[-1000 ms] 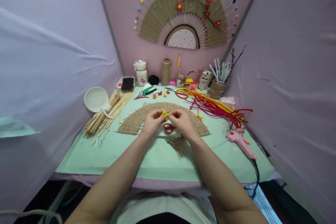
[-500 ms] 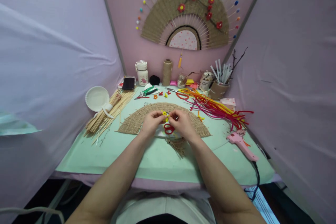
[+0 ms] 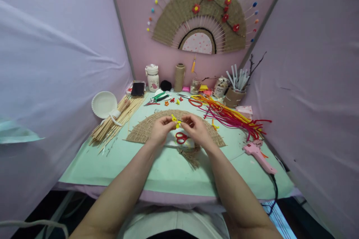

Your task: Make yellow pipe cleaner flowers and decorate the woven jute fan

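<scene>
Between my two hands, over the middle of the woven fan (image 3: 141,130), is a small yellow flower (image 3: 174,118) of looped pipe cleaner. My left hand (image 3: 162,130) pinches its left side between thumb and fingertips. The fingers of my right hand (image 3: 197,128) are closed at its right side, at a yellow loop near the thumb. Just below my fingers lie small red-handled scissors (image 3: 181,138) on a pale patch in the fan's centre. A twine tassel (image 3: 191,158) hangs from the fan's lower edge toward me.
Bamboo sticks (image 3: 110,121) and a white scalloped dish (image 3: 104,105) lie left. Green-handled pliers (image 3: 159,98) and small pipe-cleaner flowers (image 3: 172,100) sit behind the fan. Red and yellow pipe cleaners (image 3: 230,114) and a pink glue gun (image 3: 259,157) are right. A finished fan (image 3: 171,26) hangs behind.
The yellow loops between my fingertips have turned, with one now sticking up at the left. My hands stay in nearly the same place, and the whole view has shifted slightly.
</scene>
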The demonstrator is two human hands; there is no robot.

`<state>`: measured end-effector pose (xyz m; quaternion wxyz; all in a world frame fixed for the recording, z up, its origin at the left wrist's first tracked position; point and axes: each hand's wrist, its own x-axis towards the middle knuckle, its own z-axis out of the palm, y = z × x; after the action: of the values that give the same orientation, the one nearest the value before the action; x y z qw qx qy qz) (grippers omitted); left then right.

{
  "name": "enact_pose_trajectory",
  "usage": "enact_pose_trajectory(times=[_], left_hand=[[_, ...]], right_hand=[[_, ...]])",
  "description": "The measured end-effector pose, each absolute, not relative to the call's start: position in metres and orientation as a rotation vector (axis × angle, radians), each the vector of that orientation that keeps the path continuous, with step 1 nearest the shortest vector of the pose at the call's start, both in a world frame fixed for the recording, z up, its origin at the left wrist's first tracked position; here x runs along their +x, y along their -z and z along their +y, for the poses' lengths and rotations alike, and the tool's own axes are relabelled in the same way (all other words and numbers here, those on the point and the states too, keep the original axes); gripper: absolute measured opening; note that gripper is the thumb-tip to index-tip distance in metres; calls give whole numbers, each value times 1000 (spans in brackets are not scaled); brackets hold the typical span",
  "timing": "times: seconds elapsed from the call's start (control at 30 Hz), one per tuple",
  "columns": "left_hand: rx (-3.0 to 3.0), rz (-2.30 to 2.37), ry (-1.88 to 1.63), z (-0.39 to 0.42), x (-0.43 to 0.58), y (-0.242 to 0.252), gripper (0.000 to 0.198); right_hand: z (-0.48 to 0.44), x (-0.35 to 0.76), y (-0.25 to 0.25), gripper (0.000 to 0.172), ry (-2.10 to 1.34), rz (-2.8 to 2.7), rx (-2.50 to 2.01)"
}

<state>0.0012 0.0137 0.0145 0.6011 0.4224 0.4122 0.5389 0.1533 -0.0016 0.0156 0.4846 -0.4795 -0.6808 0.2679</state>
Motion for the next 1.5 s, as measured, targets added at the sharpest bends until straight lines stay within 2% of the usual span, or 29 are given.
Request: enact_pose_trajectory(times=[0.13, 0.23, 0.4, 0.6, 0.83, 1.27, 1.5], left_hand=[[1214, 963, -1336, 11, 6, -12, 24], [1287, 942, -1326, 10, 6, -10, 22], [1279, 986, -1312, 12, 6, -6, 20], [989, 962, -1278, 13, 9, -4, 19], [950, 979, -1259, 12, 11, -5, 24], [858, 887, -1197, 9, 12, -10, 31], [1080, 908, -1209, 12, 11, 0, 31]], right_hand=[[1, 153, -14, 25, -1179, -1361, -1211], [0, 152, -15, 24, -1285, -1304, -1202], [-3, 151, -16, 21, -1183, -1368, -1202], [-6, 140, -12, 13, -530, -1613, -1249], [0, 145, -12, 28, -1124, -1243, -1257], [0, 147, -12, 26, -919, -1338, -1258], [-1, 146, -16, 28, -888, -1367, -1221]])
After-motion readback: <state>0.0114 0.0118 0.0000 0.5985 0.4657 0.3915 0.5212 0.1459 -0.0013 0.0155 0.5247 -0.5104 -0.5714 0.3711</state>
